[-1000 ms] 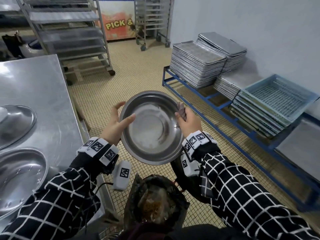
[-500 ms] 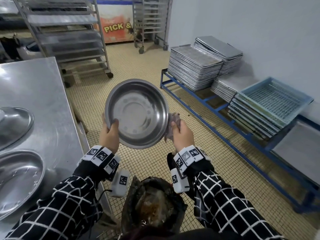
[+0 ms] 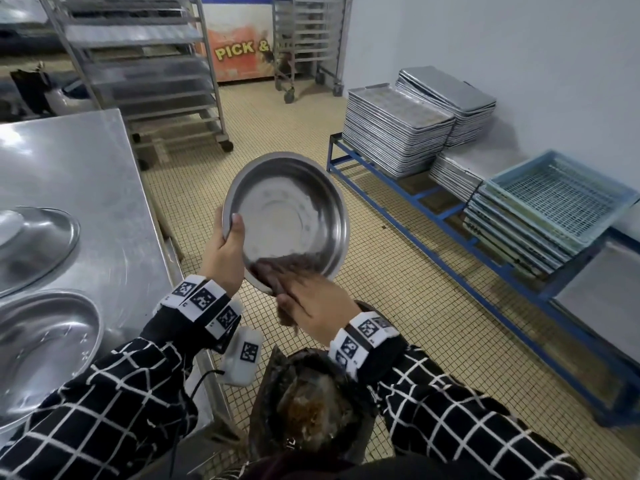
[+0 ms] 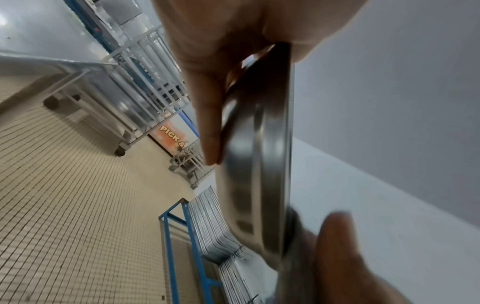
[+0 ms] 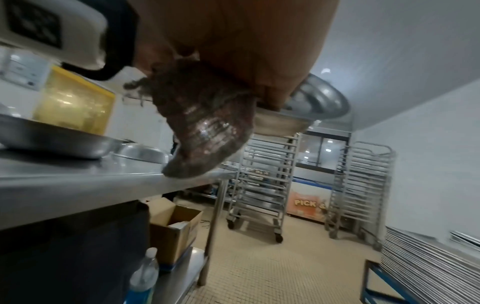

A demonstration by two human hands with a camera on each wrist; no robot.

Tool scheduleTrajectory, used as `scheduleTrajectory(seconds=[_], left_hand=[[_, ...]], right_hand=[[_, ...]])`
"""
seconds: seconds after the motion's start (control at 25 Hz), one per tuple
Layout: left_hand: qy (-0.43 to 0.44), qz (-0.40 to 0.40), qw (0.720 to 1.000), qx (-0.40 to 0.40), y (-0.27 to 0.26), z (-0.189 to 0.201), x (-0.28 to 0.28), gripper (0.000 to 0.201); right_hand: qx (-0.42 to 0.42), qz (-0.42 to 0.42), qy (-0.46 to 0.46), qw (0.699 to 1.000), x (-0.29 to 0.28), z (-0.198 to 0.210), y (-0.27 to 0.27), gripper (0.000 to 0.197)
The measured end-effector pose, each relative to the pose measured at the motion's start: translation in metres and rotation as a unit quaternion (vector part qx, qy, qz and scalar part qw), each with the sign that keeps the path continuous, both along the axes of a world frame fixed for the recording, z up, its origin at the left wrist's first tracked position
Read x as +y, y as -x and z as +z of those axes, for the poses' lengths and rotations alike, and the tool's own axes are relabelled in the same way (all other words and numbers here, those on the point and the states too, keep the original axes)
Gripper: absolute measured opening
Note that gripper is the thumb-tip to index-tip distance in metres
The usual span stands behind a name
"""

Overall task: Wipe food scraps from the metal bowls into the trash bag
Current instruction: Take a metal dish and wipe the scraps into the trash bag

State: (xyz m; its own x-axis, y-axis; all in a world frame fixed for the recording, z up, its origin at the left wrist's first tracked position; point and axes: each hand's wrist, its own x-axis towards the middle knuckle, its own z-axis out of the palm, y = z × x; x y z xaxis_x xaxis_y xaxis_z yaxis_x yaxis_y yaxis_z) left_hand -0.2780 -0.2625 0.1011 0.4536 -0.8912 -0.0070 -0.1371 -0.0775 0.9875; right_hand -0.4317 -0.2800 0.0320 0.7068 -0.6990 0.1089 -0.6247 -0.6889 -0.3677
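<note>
Left hand tilts shiny bowl; right hand wipes, apparently with brown rag.

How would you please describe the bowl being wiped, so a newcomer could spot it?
Right of the steel table, above the dark trash bag, the left hand grips a round metal bowl. Unlike the table's bowls, it is tilted in mid-air.

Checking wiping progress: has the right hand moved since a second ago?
Yes. The right hand, holding the dark rag, went from the round metal bowl's right rim to its lower edge.
</note>
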Motion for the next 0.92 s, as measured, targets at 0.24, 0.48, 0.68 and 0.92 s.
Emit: scheduleTrajectory(seconds=[0.24,0.48,0.68,0.92], left_hand=[[0.02,-0.025,0.999,-0.027,0.015,0.01,0.005,0.047],[0.053,-0.041,0.995,-0.072,-0.007,0.012,-0.003,0.05],[0.025,-0.097,0.994,-0.044,-0.01,0.004,-0.003,0.058],[-0.015,-0.14,0.99,0.009,-0.012,0.001,0.006,0.044]], right_hand=[[-0.112,-0.036,-0.025,0.993,0.01,0.011,-0.017,0.058],[-0.027,-0.073,0.022,0.997,0.006,0.01,0.002,0.068],[0.082,-0.214,0.08,0.97,-0.032,-0.006,0.042,0.055],[-0.139,-0.291,-0.011,0.946,-0.049,0.014,0.05,0.066]])
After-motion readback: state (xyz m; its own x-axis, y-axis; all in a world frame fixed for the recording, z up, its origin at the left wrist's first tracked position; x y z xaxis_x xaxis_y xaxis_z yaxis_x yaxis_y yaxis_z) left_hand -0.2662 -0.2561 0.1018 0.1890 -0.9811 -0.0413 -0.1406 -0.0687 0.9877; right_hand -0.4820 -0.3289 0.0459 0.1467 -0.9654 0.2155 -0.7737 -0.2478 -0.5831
